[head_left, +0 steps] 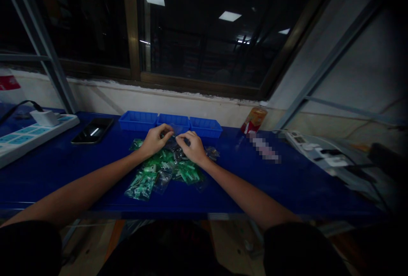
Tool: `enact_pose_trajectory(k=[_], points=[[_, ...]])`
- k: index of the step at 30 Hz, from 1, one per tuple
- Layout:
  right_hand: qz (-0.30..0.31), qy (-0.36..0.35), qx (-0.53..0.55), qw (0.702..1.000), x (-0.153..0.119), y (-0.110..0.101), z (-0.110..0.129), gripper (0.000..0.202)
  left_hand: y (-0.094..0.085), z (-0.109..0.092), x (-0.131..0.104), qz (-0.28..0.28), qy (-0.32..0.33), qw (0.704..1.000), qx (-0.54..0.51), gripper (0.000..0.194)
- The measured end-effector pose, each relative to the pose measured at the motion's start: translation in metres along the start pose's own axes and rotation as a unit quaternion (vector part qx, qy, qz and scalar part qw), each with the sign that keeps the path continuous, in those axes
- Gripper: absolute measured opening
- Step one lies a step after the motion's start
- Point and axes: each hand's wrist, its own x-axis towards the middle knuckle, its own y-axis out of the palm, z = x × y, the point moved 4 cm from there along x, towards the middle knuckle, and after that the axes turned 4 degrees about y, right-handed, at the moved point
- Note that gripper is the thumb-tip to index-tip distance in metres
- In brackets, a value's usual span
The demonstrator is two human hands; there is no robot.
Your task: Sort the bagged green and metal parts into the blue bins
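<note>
Over a pile of small bags, my left hand [157, 140] and my right hand [192, 146] face each other with thumb and fingertips pinched. Between them is what looks like a small clear plastic bag [174, 131], faint in the dim light, its top edge at the fingertips. Below lie several clear bags of green plastic pieces [142, 183], which look like wall plugs. Bags of grey metal parts [178, 155], too small to name, lie under my right hand. Another bag of grey parts [212, 152] pokes out beyond my right wrist.
Three blue bins [142, 120] stand in a row against the wall behind my hands. A phone [93, 131] and a white power strip [38, 131] lie on the left of the blue table [242, 186]. To the right are a drink bottle [255, 119] and another power strip [314, 152].
</note>
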Motion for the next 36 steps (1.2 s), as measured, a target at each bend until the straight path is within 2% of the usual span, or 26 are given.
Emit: enact_pose_trajectory(k=[3,5,7,11,13,17,23,26,29,31,33,34,36], points=[[0.018,0.051,0.067,0.996,0.001,0.0,-0.005,0.039,0.003,-0.013,-0.003,0.036,0.106,0.991,0.067,0.016],[0.033,0.087,0.121,0.988,0.001,0.001,-0.008,0.041,0.006,-0.018,-0.005,0.056,0.163,0.981,0.093,0.014],[0.058,0.124,0.171,0.976,0.0,0.004,-0.012,0.041,0.006,-0.02,-0.006,0.053,0.191,0.974,0.108,0.013],[0.101,0.177,0.229,0.952,-0.001,0.006,-0.015,0.048,0.0,-0.022,-0.005,0.003,0.209,0.971,0.116,0.012],[0.114,0.183,0.251,0.944,-0.001,0.006,-0.014,0.045,-0.003,-0.024,-0.005,-0.012,0.222,0.968,0.115,0.012],[0.106,0.167,0.296,0.935,0.001,0.008,-0.013,0.024,-0.002,-0.026,-0.006,0.004,0.241,0.963,0.124,0.013],[0.091,0.16,0.274,0.944,0.001,0.017,-0.021,0.019,0.004,-0.021,-0.006,0.041,0.222,0.965,0.132,0.016],[0.052,0.134,0.191,0.971,0.002,0.011,-0.021,0.014,0.002,-0.018,-0.003,0.026,0.174,0.977,0.123,0.021],[-0.001,0.063,0.047,0.997,0.002,-0.003,-0.014,0.009,-0.002,-0.011,0.001,0.012,0.035,0.996,0.086,0.026],[-0.03,-0.003,-0.038,0.999,0.002,-0.011,-0.005,0.009,0.0,-0.005,0.001,0.055,-0.088,0.994,0.035,0.047],[-0.049,-0.06,-0.097,0.992,0.001,-0.016,0.004,0.011,0.004,-0.004,-0.001,0.109,-0.175,0.978,-0.021,0.065],[-0.055,-0.081,-0.119,0.988,0.0,-0.016,0.008,0.012,0.006,-0.005,-0.002,0.128,-0.194,0.972,-0.046,0.069],[-0.063,-0.11,-0.15,0.981,-0.001,-0.016,0.015,0.013,0.008,-0.01,-0.003,0.142,-0.19,0.968,-0.077,0.065]])
